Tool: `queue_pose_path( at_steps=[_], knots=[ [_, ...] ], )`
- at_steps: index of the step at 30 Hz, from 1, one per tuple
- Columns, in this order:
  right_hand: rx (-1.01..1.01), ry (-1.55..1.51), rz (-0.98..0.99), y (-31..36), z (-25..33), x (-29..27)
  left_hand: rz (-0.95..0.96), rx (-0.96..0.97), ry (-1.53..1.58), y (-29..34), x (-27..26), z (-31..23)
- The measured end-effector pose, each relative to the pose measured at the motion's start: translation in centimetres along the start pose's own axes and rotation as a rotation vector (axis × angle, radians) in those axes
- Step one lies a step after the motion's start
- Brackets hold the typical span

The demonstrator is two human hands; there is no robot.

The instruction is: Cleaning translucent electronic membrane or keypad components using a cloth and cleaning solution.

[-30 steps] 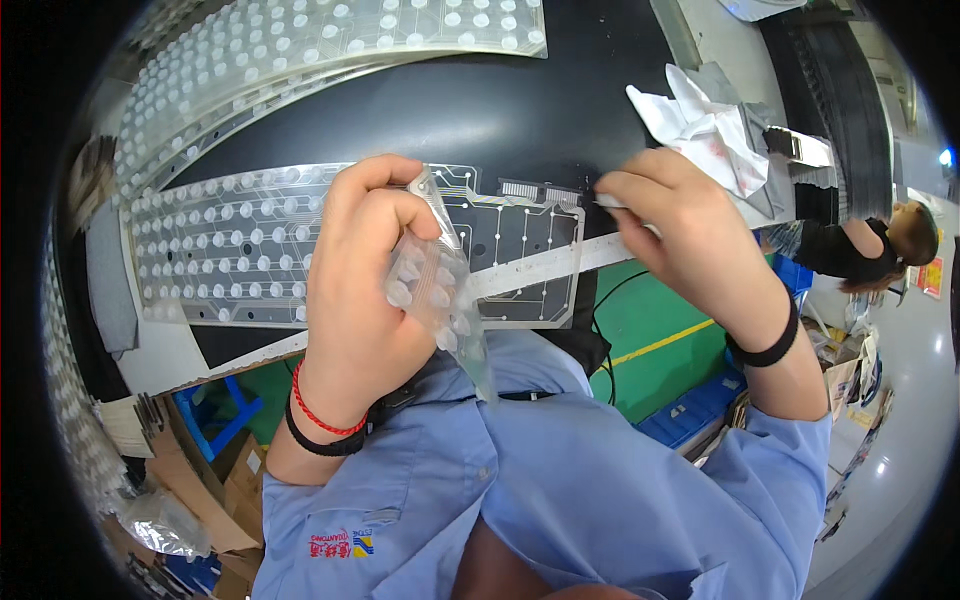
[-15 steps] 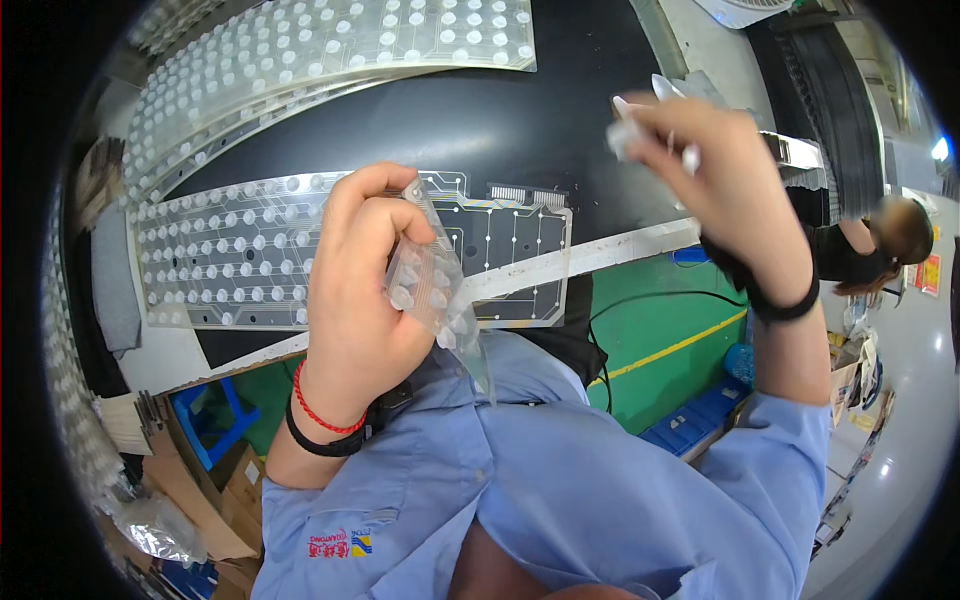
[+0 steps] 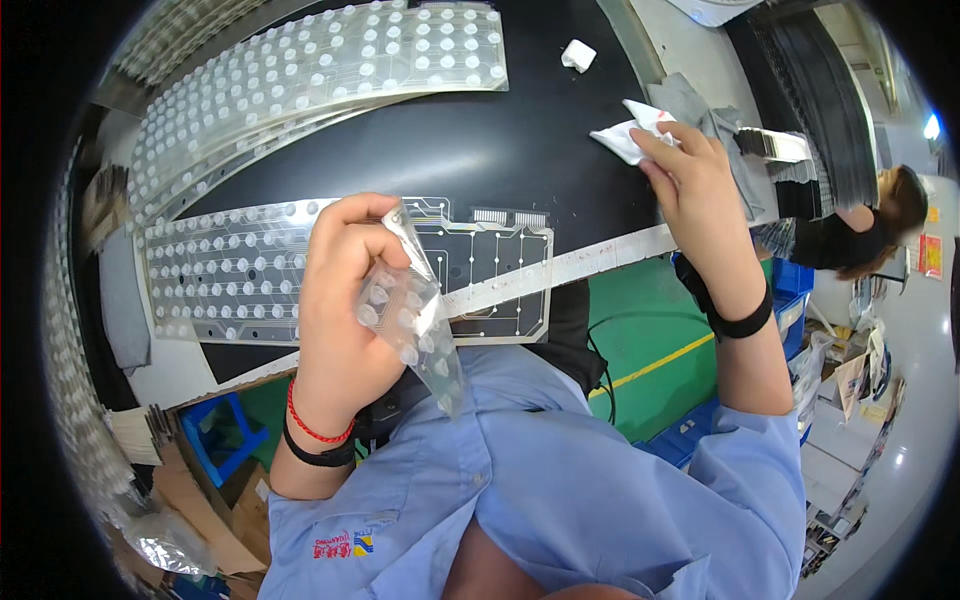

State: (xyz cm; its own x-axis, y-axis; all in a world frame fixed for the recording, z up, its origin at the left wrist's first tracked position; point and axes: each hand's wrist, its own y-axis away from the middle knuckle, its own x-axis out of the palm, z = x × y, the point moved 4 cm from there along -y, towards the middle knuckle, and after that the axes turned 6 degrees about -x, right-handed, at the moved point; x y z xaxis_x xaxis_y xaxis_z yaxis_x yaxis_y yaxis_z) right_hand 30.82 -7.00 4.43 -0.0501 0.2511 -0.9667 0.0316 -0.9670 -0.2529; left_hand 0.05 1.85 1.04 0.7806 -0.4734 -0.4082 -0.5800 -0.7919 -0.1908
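Observation:
A clear keyboard membrane sheet (image 3: 225, 262) with rows of white domes lies along the near edge of the black work surface. My left hand (image 3: 345, 300) is closed on its lifted, curled-back end (image 3: 410, 320), which hangs toward my shirt. Beneath that raised end, a flat circuit sheet (image 3: 497, 262) with pale traces and dots is exposed. Off to the right, the fingers of my right hand (image 3: 695, 185) are closed on a folded white cloth (image 3: 635, 132) at the surface. A small crumpled white wad (image 3: 578, 56) rests farther back on the black surface.
More domed membrane sheets (image 3: 330, 55) are stacked at the back left. Grey cloths lie at the left end (image 3: 122, 300) and beyond my right hand (image 3: 715, 130). A white strip (image 3: 600, 258) edges the bench. Another person (image 3: 880, 225) is at the far right.
The white wad that was at my right fingertips now lies on the black surface. My right hand has taken hold of the white cloth. My left hand keeps its grip on the curled sheet.

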Motion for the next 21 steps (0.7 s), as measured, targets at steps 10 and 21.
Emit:
queue_pose_path(
  at_steps=[10,21],
  knots=[
    [-0.342,-0.446,-0.111,-3.6,11.0,1.8,-0.012,-0.092,0.017,-0.1,0.3,0.1],
    [0.063,-0.373,0.058,3.5,2.5,-7.8,-0.017,-0.134,0.015,0.0,0.5,0.0]
  ],
)
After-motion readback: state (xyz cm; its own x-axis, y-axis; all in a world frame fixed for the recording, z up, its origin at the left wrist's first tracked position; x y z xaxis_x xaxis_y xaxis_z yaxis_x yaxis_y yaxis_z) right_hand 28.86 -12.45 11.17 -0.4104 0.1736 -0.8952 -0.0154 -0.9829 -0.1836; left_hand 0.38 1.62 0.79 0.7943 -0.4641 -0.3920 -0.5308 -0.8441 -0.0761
